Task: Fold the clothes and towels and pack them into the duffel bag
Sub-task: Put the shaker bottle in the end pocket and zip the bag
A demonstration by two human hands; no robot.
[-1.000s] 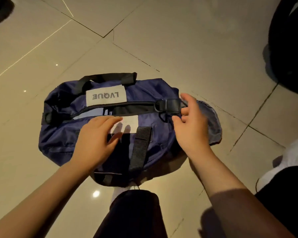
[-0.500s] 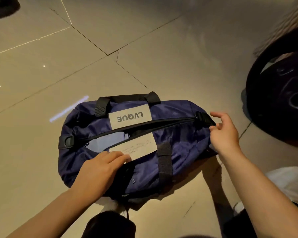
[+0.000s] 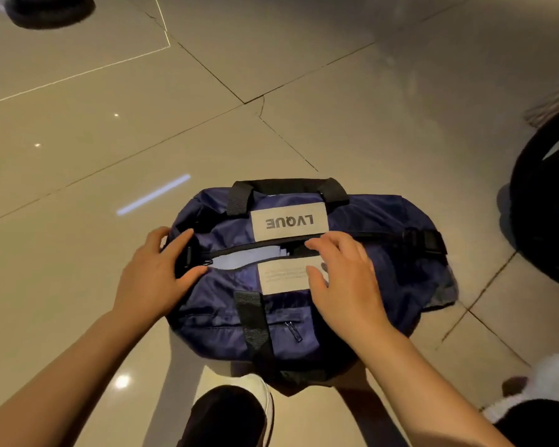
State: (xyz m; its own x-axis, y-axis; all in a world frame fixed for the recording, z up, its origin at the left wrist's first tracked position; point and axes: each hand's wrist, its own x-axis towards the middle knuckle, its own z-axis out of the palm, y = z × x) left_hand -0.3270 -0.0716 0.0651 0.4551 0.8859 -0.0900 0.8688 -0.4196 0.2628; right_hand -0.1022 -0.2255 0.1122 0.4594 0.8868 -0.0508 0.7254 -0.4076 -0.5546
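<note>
A navy duffel bag [image 3: 384, 272] with black handles and a grey LVQUE patch lies flat on the floor in front of me. Its top zipper is partly open, and pale blue lining or fabric [image 3: 242, 258] shows through the gap. My left hand [image 3: 155, 275] holds the bag's left end by the zipper start, fingers and thumb wrapped around the edge. My right hand [image 3: 342, 285] rests on the middle of the bag over a white label, fingers loosely spread at the zipper opening.
Glossy beige floor tiles [image 3: 271, 91] surround the bag. A dark round object [image 3: 546, 221] stands at the right edge, white cloth [image 3: 552, 382] lies at the lower right, and another dark object [image 3: 49, 8] sits at the top left. My shoe [image 3: 259, 395] is just below the bag.
My left hand slid from the bag's middle to its left end. My right hand left the right end's buckle and came to the middle by the zipper. The view shifted.
</note>
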